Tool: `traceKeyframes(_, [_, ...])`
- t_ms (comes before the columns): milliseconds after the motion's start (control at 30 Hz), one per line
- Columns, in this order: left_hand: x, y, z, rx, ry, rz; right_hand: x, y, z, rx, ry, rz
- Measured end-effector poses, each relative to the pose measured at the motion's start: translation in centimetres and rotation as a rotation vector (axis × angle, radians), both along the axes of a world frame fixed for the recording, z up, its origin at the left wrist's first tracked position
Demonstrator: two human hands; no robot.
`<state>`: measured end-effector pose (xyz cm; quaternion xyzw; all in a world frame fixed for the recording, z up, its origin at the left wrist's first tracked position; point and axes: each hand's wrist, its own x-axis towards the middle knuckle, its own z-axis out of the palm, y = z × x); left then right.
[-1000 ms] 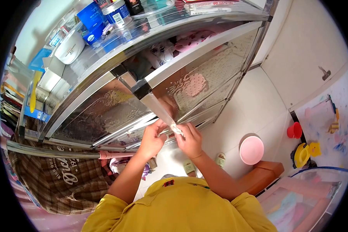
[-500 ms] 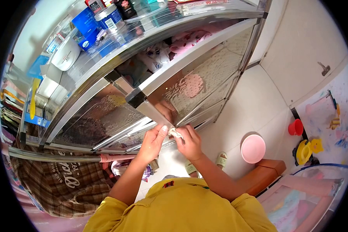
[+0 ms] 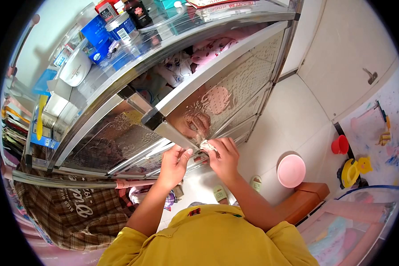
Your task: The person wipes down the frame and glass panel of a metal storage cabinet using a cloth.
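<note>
Your right hand (image 3: 222, 156) is pinching a crumpled pale cloth (image 3: 206, 146) between its thumb and fingers. The cloth is lying at the lower part of the near edge of an open cabinet door (image 3: 252, 75); whether it is touching the metal, the view is not showing. Your left hand (image 3: 173, 167) is resting just beside that edge, thumb raised and fingers bent; whether these are gripping the door, you cannot tell. Clothes (image 3: 177, 68) are showing through the gap above the door, and a jar (image 3: 122, 30) and a white bowl (image 3: 76, 70) are standing on the counter (image 3: 85, 94).

Probable faults: with the door standing ajar, you are risking a swing if you are pressing hard without bracing it, and fingers could be getting trapped at the frame. Because your pinch is covering only a small bunch, the cloth could be slipping free, especially if a fold is catching on the metal, and landing near your sandals (image 3: 220, 193).
</note>
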<state>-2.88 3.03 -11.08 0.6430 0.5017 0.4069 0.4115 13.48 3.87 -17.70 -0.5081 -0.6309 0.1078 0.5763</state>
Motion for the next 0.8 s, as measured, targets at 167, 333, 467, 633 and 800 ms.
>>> traceKeyframes(167, [-0.1,0.4,-0.6,0.037,0.034,0.028,-0.6,1.3,3.7,0.167,0.033,-0.002])
traceKeyframes(333, [-0.2,0.9,-0.1,-0.006,-0.041,0.012,-0.4,1.6,5.0,0.183,0.007,0.048])
traceKeyframes(467, [0.1,0.5,-0.2,-0.001,-0.016,0.027,-0.4,1.4,2.3,0.15,0.004,0.084])
traceKeyframes(633, [-0.3,0.8,-1.1,0.012,0.031,0.016,-0.6,1.6,5.2,0.19,0.024,0.067])
traceKeyframes(800, [-0.4,0.9,-0.4,-0.04,-0.061,0.008,-0.7,2.4,8.5,0.298,0.073,0.078])
